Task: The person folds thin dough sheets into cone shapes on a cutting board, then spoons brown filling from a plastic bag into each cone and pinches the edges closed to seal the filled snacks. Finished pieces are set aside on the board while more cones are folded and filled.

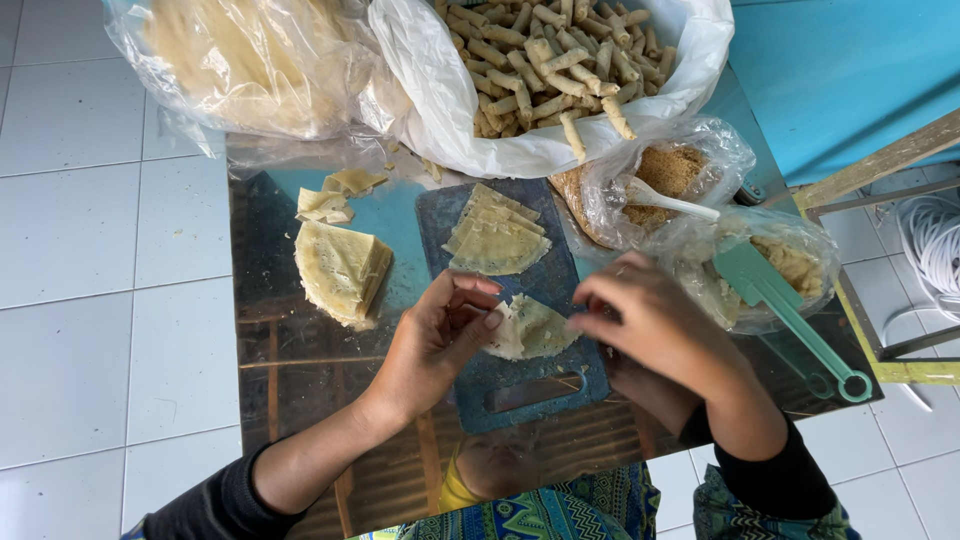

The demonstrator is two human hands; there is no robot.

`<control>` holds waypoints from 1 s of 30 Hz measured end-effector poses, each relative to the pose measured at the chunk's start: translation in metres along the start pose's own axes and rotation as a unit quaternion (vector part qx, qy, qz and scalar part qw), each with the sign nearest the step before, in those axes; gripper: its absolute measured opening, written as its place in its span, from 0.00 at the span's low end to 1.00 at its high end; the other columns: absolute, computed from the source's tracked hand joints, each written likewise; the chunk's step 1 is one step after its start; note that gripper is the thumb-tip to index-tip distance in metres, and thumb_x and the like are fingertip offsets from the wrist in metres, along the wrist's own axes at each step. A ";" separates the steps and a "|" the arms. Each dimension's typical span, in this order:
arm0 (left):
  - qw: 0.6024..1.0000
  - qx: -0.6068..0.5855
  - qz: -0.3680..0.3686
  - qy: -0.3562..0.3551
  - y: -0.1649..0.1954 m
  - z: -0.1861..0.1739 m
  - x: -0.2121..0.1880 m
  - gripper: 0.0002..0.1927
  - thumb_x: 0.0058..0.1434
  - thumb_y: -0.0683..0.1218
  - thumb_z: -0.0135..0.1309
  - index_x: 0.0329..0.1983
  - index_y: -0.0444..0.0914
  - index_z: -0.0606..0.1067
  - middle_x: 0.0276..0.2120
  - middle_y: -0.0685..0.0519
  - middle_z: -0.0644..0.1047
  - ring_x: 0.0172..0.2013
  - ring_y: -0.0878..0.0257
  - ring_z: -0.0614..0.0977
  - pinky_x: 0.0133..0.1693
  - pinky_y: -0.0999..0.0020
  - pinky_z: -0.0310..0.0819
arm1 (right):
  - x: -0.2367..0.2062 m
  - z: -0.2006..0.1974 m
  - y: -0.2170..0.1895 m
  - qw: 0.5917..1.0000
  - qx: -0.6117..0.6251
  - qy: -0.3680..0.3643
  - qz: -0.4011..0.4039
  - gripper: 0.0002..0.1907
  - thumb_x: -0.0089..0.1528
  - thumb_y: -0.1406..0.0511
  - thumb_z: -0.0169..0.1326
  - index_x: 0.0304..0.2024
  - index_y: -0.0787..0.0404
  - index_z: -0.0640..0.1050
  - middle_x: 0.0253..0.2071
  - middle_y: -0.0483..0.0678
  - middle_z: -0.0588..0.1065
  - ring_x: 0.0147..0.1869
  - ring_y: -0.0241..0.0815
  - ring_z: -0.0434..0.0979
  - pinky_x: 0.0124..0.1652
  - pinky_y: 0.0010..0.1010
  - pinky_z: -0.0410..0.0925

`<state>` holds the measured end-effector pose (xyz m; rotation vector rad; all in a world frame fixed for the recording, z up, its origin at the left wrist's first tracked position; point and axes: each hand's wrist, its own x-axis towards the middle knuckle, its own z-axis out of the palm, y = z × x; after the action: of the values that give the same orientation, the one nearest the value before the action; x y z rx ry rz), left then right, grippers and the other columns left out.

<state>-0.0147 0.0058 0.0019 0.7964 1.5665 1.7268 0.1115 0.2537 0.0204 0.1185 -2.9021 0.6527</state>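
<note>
White floor tiles surround a low, glossy bench (300, 370) carrying a dark cutting board (560, 285). On the board a wedge-shaped wrapper (535, 328) lies between both hands, its long axis running across from one to the other. The left hand (435, 340) pinches its near edge with curled fingers (478, 318); the right hand (655, 320) covers the opposite tip, fingers bent down, grip hidden. A stack of wrappers (495, 240) lies just beyond the fingers.

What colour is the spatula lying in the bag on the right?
The spatula is mint green, blade and looped handle alike; the head view shows it clearly.
</note>
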 end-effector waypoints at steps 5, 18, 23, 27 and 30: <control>1.000 0.024 0.010 0.003 0.002 -0.002 -0.001 0.14 0.69 0.38 0.53 0.56 0.33 0.69 0.43 0.51 0.79 0.44 0.70 0.82 0.46 0.71 0.82 | 0.002 0.009 -0.016 0.998 0.019 -0.058 -0.002 0.13 0.56 0.62 0.65 0.32 0.60 0.74 0.33 0.46 0.75 0.46 0.50 0.74 0.43 0.42 0.68; 1.000 -0.001 -0.020 -0.008 -0.001 0.000 -0.001 0.15 0.68 0.37 0.52 0.56 0.33 0.67 0.44 0.51 0.79 0.43 0.69 0.84 0.44 0.71 0.85 | 0.000 -0.008 -0.016 0.996 -0.009 -0.084 0.042 0.11 0.58 0.65 0.62 0.40 0.56 0.74 0.37 0.45 0.77 0.52 0.49 0.76 0.46 0.41 0.69; 0.995 -0.080 -0.017 -0.049 -0.012 0.005 -0.001 0.17 0.68 0.35 0.52 0.59 0.34 0.67 0.46 0.50 0.78 0.48 0.69 0.81 0.50 0.70 0.81 | 0.004 0.001 -0.021 0.974 0.223 -0.005 -0.044 0.21 0.63 0.65 0.56 0.57 0.63 0.69 0.56 0.51 0.72 0.62 0.48 0.73 0.54 0.39 0.70; 0.994 -0.098 0.007 -0.054 -0.015 0.016 -0.004 0.18 0.68 0.35 0.53 0.60 0.33 0.67 0.48 0.49 0.78 0.50 0.68 0.80 0.52 0.69 0.79 | 0.007 0.018 -0.022 0.890 0.428 -0.137 0.074 0.23 0.62 0.65 0.60 0.57 0.63 0.70 0.45 0.44 0.78 0.52 0.36 0.78 0.50 0.34 0.73; 0.993 0.095 0.067 -0.013 -0.011 0.019 -0.011 0.17 0.68 0.37 0.55 0.59 0.33 0.68 0.47 0.48 0.81 0.48 0.64 0.85 0.48 0.68 0.84 | 0.008 0.023 -0.015 0.849 0.459 -0.169 0.200 0.16 0.63 0.68 0.58 0.52 0.64 0.74 0.36 0.47 0.79 0.36 0.36 0.80 0.34 0.32 0.75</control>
<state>0.0081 0.0086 -0.0078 1.0347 1.7119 1.6701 0.1023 0.2301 0.0070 -0.3008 -2.6110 2.2434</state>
